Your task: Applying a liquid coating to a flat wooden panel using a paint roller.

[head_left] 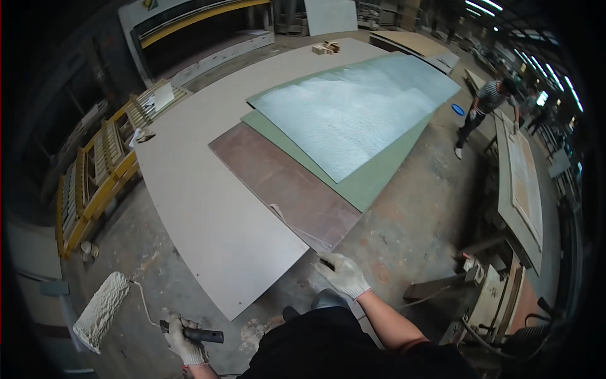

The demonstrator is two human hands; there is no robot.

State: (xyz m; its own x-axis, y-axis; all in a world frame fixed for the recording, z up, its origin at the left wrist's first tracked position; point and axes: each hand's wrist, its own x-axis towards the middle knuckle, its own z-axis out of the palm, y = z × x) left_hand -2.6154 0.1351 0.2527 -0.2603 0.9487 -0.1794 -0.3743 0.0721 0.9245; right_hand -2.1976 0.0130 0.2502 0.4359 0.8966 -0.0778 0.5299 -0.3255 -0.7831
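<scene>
My left hand (184, 340), in a white knit glove, is wrapped round the dark handle of a paint roller (101, 311). Its thick, textured sleeve is coated off-white and hangs over the floor at lower left. My right hand (344, 273), gloved too, is just off the near corner of a large pale board (252, 259), with a gap between thumb and fingers and nothing visible in it. Stacked on that board are a brown sheet (284, 183), a green sheet (375, 183) and, on top, a sheet with a wet-looking, streaky whitish coating (360, 114).
Small wooden blocks (326, 48) sit at the board's far end. Left stands a yellow-framed roller conveyor (104, 167), with a press-like machine (202, 44) behind. On the right, a person (489, 110) leans over a long workbench (505, 170). Nearer is a machine with timber and a hose (499, 303).
</scene>
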